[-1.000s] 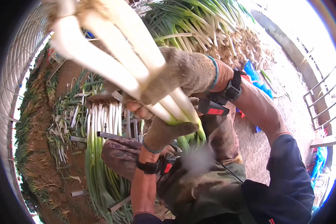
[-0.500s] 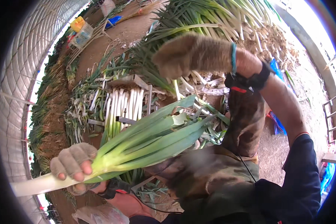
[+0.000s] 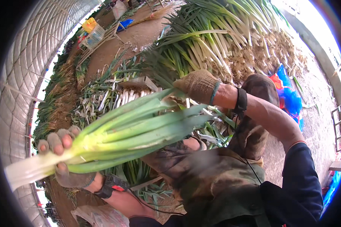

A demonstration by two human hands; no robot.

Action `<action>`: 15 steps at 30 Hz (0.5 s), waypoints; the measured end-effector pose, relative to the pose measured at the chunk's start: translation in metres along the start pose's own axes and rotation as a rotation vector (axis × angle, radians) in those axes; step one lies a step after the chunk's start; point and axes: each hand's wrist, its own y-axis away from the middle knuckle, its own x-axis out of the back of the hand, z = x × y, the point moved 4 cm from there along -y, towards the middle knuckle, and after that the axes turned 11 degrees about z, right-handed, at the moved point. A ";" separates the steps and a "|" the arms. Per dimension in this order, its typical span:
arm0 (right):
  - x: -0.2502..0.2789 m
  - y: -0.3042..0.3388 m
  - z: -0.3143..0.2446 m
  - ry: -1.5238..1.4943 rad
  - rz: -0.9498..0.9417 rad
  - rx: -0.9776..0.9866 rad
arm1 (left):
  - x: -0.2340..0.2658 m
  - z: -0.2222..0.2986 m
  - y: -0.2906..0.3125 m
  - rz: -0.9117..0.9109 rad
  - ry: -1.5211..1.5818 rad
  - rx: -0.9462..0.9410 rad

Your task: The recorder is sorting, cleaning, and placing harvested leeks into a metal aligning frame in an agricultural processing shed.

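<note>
The left hand [image 3: 72,178] was closed around the leeks [image 3: 119,134], whose length ran slantwise toward upper right; the right hand [image 3: 199,86] (its grip I could not tell) was at their green tips [image 3: 163,95].

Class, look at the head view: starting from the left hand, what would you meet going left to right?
Left hand → black device on the left wrist → right hand → right wrist's black strap → blue netting → grey board.
</note>
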 end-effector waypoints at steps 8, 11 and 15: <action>-0.050 0.010 0.065 0.475 -0.661 -0.090 | 0.024 0.100 -0.024 0.540 -0.829 -0.386; -0.062 0.007 0.068 0.509 -0.506 0.020 | 0.032 0.172 -0.033 0.050 -1.852 -0.773; -0.119 -0.012 0.103 0.523 -0.491 0.010 | 0.056 0.210 -0.052 0.406 -1.558 -0.376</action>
